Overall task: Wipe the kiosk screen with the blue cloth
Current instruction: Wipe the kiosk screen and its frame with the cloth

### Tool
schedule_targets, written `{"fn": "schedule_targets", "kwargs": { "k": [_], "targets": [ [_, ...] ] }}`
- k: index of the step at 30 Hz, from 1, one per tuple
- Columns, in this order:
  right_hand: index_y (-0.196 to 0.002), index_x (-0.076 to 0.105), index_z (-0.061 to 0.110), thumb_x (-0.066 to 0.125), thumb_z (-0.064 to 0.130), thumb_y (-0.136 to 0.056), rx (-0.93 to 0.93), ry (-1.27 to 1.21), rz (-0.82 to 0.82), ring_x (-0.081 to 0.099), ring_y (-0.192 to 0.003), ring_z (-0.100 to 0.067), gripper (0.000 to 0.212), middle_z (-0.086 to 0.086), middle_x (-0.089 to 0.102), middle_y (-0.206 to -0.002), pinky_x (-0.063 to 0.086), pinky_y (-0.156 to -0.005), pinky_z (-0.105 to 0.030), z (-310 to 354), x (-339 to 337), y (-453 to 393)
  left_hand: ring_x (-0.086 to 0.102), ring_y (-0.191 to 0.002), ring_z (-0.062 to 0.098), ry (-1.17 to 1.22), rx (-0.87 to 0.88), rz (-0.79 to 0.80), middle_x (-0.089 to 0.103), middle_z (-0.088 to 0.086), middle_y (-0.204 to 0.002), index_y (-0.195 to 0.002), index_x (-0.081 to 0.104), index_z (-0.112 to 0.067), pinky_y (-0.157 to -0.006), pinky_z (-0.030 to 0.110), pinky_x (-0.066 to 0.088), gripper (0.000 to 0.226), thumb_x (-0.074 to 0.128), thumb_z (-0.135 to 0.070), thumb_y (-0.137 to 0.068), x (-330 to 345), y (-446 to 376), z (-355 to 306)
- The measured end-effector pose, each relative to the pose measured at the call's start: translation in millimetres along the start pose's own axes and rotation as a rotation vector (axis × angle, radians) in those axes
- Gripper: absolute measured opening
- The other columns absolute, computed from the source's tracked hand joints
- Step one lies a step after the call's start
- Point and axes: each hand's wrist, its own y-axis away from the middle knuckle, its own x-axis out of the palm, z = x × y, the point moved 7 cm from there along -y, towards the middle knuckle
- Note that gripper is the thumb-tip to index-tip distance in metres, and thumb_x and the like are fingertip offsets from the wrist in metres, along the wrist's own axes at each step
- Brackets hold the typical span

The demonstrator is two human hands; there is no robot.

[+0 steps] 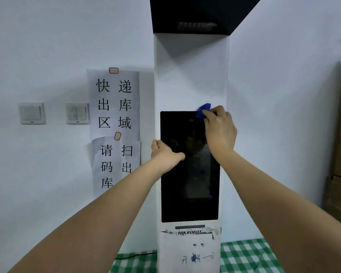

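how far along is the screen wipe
Done: the right hand grips the blue cloth, which is already up at the screen. In hand: the cloth sits at the screen's top right corner while the left hand grips the kiosk's left edge. Left: the glass below the cloth; whether any of it is wiped, I cannot tell.

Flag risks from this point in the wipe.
1. The right hand holds the blue cloth bunched at the screen's top right corner, so most of the glass may get missed.
2. The left hand grips the screen's left edge, thumb on the glass; it may leave smudges.
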Motion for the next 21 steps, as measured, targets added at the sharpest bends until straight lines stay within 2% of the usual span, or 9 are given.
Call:
{"fn": "schedule_targets", "kwargs": {
  "k": [6,7,10,12,14,16,18,19,21],
  "targets": [
    [-0.098,0.071,0.014,0.076,0.002,-0.063,-0.558,0.142,0.064,0.056,-0.073,-0.031,0.037,-0.008,0.062,-0.091,0.033,-0.04,-0.024,19.3,6.6,26.0,0.03,-0.139,0.026,-0.004,-0.01,-0.007,0.0,0.0,-0.158,-0.15,0.011,-0.003,-0.113,0.038,0.033,0.089,0.064,-0.03,-0.083,0.8,-1.9,-0.3],
    [-0.099,0.071,0.014,0.075,0.002,-0.065,-0.538,0.15,0.064,0.057,-0.075,-0.032,0.036,-0.009,0.062,-0.092,0.033,-0.041,-0.025,14.1,3.9,19.1,0.029,-0.14,0.026,-0.007,-0.014,-0.007,-0.001,0.001,-0.158,-0.15,0.01,-0.004,-0.113,0.037,0.032,0.089,0.064,-0.031,-0.084,0.9,-1.6,-0.6],
    [-0.106,0.069,0.017,0.069,0.001,-0.075,-0.141,0.112,-0.004,0.055,-0.084,-0.031,0.035,-0.007,0.06,-0.099,0.035,-0.045,-0.027,-8.5,-4.0,0.0,0.03,-0.139,0.026,-0.001,-0.012,-0.009,0.0,0.0,-0.158,-0.15,0.012,-0.005,-0.113,0.038,0.032,0.088,0.064,-0.032,-0.084,0.9,-1.2,-0.9],
    [-0.111,0.067,0.017,0.065,0.001,-0.08,0.008,0.032,-0.006,0.054,-0.086,-0.03,0.035,-0.008,0.059,-0.102,0.034,-0.048,-0.028,-8.2,-0.3,5.5,0.028,-0.14,0.026,0.005,-0.009,-0.005,-0.001,-0.001,-0.158,-0.15,0.011,-0.005,-0.114,0.039,0.031,0.088,0.064,-0.032,-0.085,1.1,-1.2,-0.4],
    [-0.104,0.069,0.015,0.069,-0.001,-0.074,-0.123,0.031,0.014,0.055,-0.08,-0.03,0.034,-0.009,0.06,-0.096,0.031,-0.046,-0.026,4.6,6.2,17.7,0.028,-0.14,0.026,0.011,-0.006,-0.006,-0.001,-0.001,-0.158,-0.15,0.011,-0.005,-0.114,0.039,0.031,0.089,0.065,-0.031,-0.084,0.9,-1.6,0.0],
    [-0.096,0.07,0.012,0.07,-0.002,-0.066,-0.428,0.121,0.029,0.055,-0.072,-0.03,0.033,-0.009,0.061,-0.088,0.029,-0.042,-0.023,16.8,8.7,30.5,0.029,-0.14,0.026,0.015,-0.003,-0.007,-0.001,-0.001,-0.158,-0.15,0.011,-0.005,-0.114,0.039,0.032,0.09,0.066,-0.03,-0.083,1.1,-1.1,-0.1],
    [-0.094,0.071,0.012,0.059,0.003,-0.069,-0.621,0.182,0.04,0.057,-0.069,-0.03,0.029,-0.009,0.062,-0.086,0.032,-0.039,-0.025,18.1,3.5,28.8,0.03,-0.139,0.026,0.02,0.0,-0.001,-0.002,-0.002,-0.158,-0.15,0.011,-0.006,-0.113,0.038,0.033,0.09,0.066,-0.03,-0.083,1.5,0.0,-0.2],
    [-0.095,0.071,0.013,0.055,0.007,-0.071,-0.609,0.193,0.056,0.057,-0.072,-0.031,0.03,-0.009,0.062,-0.088,0.034,-0.04,-0.026,14.4,0.5,20.4,0.03,-0.14,0.025,0.018,0.002,0.003,-0.002,-0.002,-0.158,-0.15,0.011,-0.006,-0.113,0.037,0.033,0.09,0.065,-0.03,-0.084,1.5,0.7,-0.1],
    [-0.104,0.068,0.016,0.057,0.005,-0.077,-0.361,0.218,0.07,0.055,-0.085,-0.032,0.031,-0.009,0.06,-0.099,0.035,-0.045,-0.029,-4.3,-3.5,-0.6,0.03,-0.14,0.025,0.009,0.003,0.013,-0.002,-0.002,-0.158,-0.15,0.011,-0.006,-0.113,0.036,0.032,0.089,0.065,-0.03,-0.084,1.4,1.5,0.6]
  ]
}}
